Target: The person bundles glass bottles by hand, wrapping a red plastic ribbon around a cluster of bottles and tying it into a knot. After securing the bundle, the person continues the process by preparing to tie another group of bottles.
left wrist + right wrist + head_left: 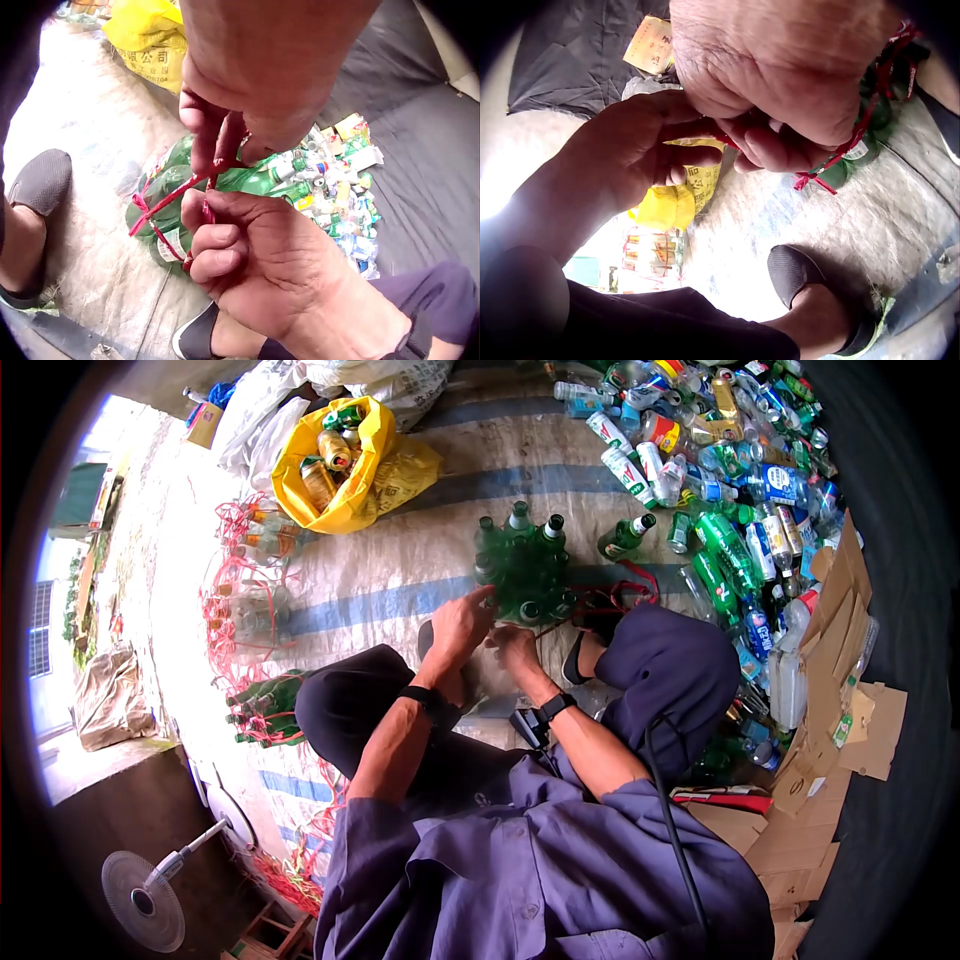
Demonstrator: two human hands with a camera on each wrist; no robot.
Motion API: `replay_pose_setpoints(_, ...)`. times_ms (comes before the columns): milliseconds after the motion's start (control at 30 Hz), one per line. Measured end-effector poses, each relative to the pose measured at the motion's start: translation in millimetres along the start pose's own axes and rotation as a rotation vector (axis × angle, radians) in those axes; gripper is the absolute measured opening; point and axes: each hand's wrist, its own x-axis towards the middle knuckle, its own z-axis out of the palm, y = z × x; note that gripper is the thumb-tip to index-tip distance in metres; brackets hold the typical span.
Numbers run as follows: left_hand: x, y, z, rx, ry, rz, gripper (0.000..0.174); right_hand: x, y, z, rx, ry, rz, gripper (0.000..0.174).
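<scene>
Floor, head view: woven striped mat (400, 590) under a seated person with bent knees.
Green bottles, head view: a bundle of green bottles (522, 565) stands upright mid-mat, at 12 o'clock from both hands.
Left hand, head view: the left hand (462, 625) touches the bundle's near side; its grip is too small to read here.
Right hand, head view: the right hand (515, 648) is just beside the left hand, at its 4 o'clock.
Red string, head view: red string (625, 585) trails at the bundle's 3 o'clock.
Surroundings, head view: yellow sack (350, 470) at 11 o'clock from the bundle, plastic bottles (720, 470) heaped at 2 o'clock, cardboard (840, 690) at 4 o'clock, tied bundles (255, 590) at 9 o'clock.
Left hand, left wrist view: the left hand (247, 97) is at 12 o'clock, its grip pinched together on the red string (169, 199).
Right hand, left wrist view: the right hand (255, 255) is at 6 o'clock, its grip curled tight round the same string.
Green bottles, left wrist view: the green bottles (176, 176) lie behind the fingers with the string looped round them; a shoe (41, 184) sits at 9 o'clock.
Hands, right wrist view: the right hand (780, 82) is at 12 o'clock and the left hand (645, 150) at 9 o'clock; their fingertips meet on the string (855, 127).
Green bottles, right wrist view: a few green bottles (855, 154) show at 3 o'clock.
</scene>
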Motion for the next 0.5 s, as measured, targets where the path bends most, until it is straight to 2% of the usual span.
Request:
replay_pose_setpoints(100, 1.7, 7.3, -1.3, 0.062, 0.007, 0.035, 0.036, 10.3, 13.0, -5.7, -0.149, -0.039, -0.064, 0.015)
replay_pose_setpoints(167, 4.8, 2.1, 7.1, 0.042, 0.049, 0.073, 0.033, 12.1, 18.4, -7.7, -0.268, -0.081, -0.38, 0.019)
replay_pose_setpoints(300, 10.2, 2.6, 12.2, 0.043, 0.095, 0.108, 0.025, 12.1, 25.1, -12.6, -0.293, -0.071, -0.483, 0.022)
replay_pose_setpoints(367, 10.0, 4.7, 13.0, 0.041, 0.103, 0.123, 0.024, 18.1, 29.2, -18.8, -0.358, -0.08, -0.335, 0.021)
replay_pose_setpoints(400, 10.4, 6.0, 13.1, 0.038, 0.111, 0.137, 0.023, 14.8, 23.2, -17.6, -0.358, -0.077, -0.338, 0.021)
replay_pose_setpoints(467, 13.2, 5.5, 15.9, 0.043, 0.084, 0.105, 0.024, 2.8, 7.4, -12.0, -0.038, 0.015, 0.018, 0.02)
replay_pose_setpoints(500, 14.5, 4.3, 17.9, 0.048, 0.058, 0.07, 0.025, 14.8, 23.4, -17.4, -0.035, 0.018, 0.017, 0.02)
